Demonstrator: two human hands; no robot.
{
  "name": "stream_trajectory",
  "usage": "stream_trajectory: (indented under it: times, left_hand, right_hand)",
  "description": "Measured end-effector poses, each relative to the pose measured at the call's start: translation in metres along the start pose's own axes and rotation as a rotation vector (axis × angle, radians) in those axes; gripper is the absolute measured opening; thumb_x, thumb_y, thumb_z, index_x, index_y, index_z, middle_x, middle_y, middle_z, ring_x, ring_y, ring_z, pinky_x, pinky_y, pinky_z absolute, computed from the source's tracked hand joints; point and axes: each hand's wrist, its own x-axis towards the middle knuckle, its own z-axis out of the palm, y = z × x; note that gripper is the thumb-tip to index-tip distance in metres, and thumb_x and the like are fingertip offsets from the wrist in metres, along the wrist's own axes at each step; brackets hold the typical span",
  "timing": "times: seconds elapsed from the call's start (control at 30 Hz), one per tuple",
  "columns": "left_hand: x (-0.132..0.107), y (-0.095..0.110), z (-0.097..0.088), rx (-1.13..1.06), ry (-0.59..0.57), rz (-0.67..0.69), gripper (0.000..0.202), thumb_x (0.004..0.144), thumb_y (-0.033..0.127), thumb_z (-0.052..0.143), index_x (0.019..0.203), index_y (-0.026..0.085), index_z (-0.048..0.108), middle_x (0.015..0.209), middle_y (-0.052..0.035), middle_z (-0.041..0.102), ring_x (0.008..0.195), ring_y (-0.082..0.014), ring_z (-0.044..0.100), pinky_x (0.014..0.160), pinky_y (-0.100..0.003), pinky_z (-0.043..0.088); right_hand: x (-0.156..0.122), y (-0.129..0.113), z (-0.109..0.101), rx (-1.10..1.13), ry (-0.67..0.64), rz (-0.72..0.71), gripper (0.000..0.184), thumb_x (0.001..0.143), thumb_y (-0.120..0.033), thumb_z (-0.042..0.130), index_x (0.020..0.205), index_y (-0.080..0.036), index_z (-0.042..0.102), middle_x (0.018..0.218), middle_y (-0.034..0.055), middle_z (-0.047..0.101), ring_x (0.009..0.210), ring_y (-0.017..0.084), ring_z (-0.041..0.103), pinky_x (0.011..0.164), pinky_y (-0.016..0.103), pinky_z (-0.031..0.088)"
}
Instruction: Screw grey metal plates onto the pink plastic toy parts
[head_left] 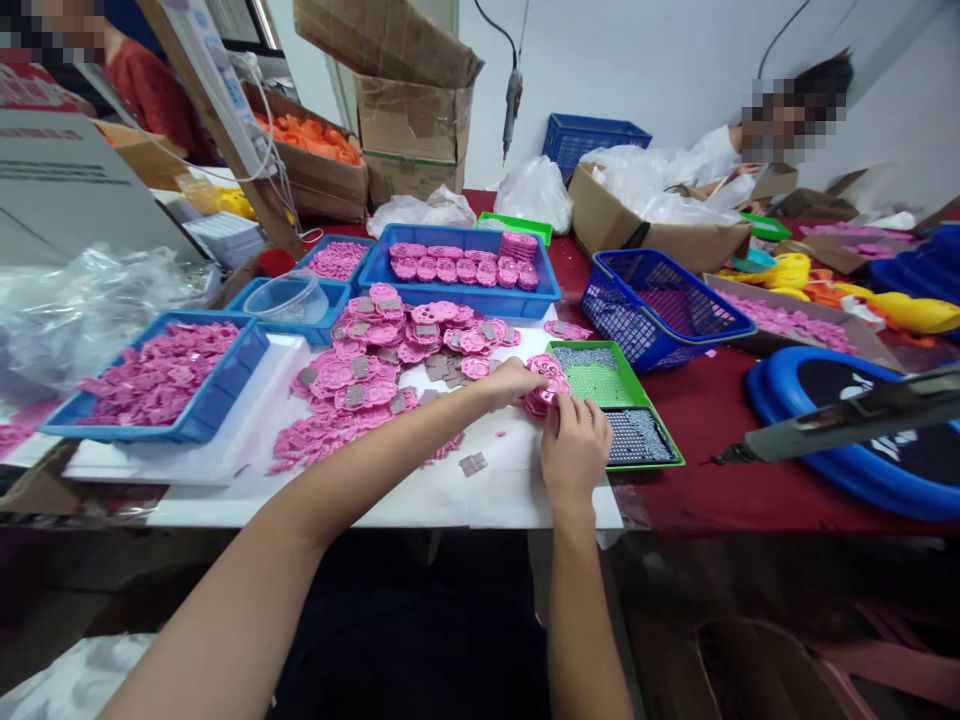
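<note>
My left hand [514, 386] reaches across and has its fingertips closed on the edge of a pink plastic part [549, 368] with small dark holes. My right hand [576, 450] is at the near side of the same part, fingers bent and pinched against it; what is under those fingertips is hidden. More pink parts seem stacked beneath. Just right of the hands lies a green tray [636, 385] with small grey screws and a black perforated plate [637, 437]. To the left, a heap of pink parts [367, 370] is mixed with flat grey pieces [448, 368].
A blue bin [255, 375] of small pink pieces stands left. Behind, a blue tray [457, 295] holds rows of pink parts. A blue basket [652, 345] stands right. One electric screwdriver [513, 110] hangs overhead; another [825, 420] juts in from the right. A co-worker sits far right.
</note>
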Motion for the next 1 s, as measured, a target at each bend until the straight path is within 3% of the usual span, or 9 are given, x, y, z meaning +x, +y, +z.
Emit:
stream_trajectory:
  times: [0.27, 0.53, 0.67, 0.77, 0.87, 1.0]
  left_hand:
    - [-0.002, 0.002, -0.010, 0.128, -0.013, -0.032, 0.027, 0.078, 0.028, 0.083, 0.087, 0.016, 0.061, 0.075, -0.0046, 0.063, 0.079, -0.0261, 0.069, 0.060, -0.028, 0.050]
    - [-0.017, 0.006, -0.007, 0.110, -0.063, 0.039, 0.026, 0.083, 0.029, 0.078, 0.100, 0.015, 0.064, 0.093, -0.0067, 0.070, 0.091, -0.0211, 0.070, 0.071, -0.026, 0.059]
    - [-0.012, 0.008, -0.016, 0.131, -0.112, 0.033, 0.039, 0.080, 0.030, 0.080, 0.111, 0.013, 0.063, 0.108, -0.0120, 0.069, 0.098, -0.0242, 0.069, 0.074, -0.029, 0.062]
    - [-0.009, 0.012, -0.023, 0.124, -0.163, 0.022, 0.042, 0.084, 0.029, 0.078, 0.117, 0.009, 0.061, 0.124, -0.0186, 0.064, 0.100, -0.0244, 0.067, 0.072, -0.032, 0.064]
    - [-0.007, 0.014, -0.027, 0.099, -0.212, 0.009, 0.049, 0.083, 0.026, 0.079, 0.124, 0.007, 0.060, 0.133, -0.0221, 0.060, 0.096, -0.0232, 0.067, 0.070, -0.033, 0.065]
    - [-0.005, 0.012, -0.028, 0.061, -0.205, 0.007, 0.076, 0.077, 0.022, 0.086, 0.143, 0.011, 0.050, 0.144, -0.0239, 0.053, 0.101, -0.0234, 0.068, 0.075, -0.032, 0.065]
  right_hand:
    - [-0.004, -0.001, 0.003, -0.046, 0.025, -0.018, 0.038, 0.102, -0.030, 0.043, 0.128, -0.019, 0.069, 0.124, 0.0180, 0.070, 0.126, 0.035, 0.054, 0.108, 0.061, 0.041]
    - [-0.011, 0.001, -0.007, -0.028, 0.154, -0.158, 0.039, 0.097, -0.024, 0.052, 0.132, -0.019, 0.066, 0.130, 0.0213, 0.064, 0.124, 0.037, 0.056, 0.101, 0.063, 0.050]
    - [-0.047, -0.004, -0.016, 0.009, 0.193, -0.189, 0.042, 0.094, -0.021, 0.057, 0.135, -0.016, 0.062, 0.136, 0.0251, 0.061, 0.128, 0.043, 0.054, 0.098, 0.067, 0.052]
    - [-0.087, -0.004, -0.018, 0.081, 0.198, -0.141, 0.045, 0.091, -0.016, 0.059, 0.136, -0.019, 0.061, 0.142, 0.0228, 0.059, 0.135, 0.045, 0.052, 0.104, 0.067, 0.048]
    - [-0.116, 0.001, -0.014, 0.129, 0.233, -0.165, 0.047, 0.090, -0.013, 0.058, 0.136, -0.019, 0.062, 0.138, 0.0202, 0.064, 0.129, 0.041, 0.059, 0.104, 0.060, 0.048]
    - [-0.125, 0.007, -0.006, 0.115, 0.321, -0.221, 0.036, 0.091, -0.013, 0.051, 0.121, -0.020, 0.070, 0.119, 0.0125, 0.076, 0.111, 0.031, 0.068, 0.098, 0.049, 0.046]
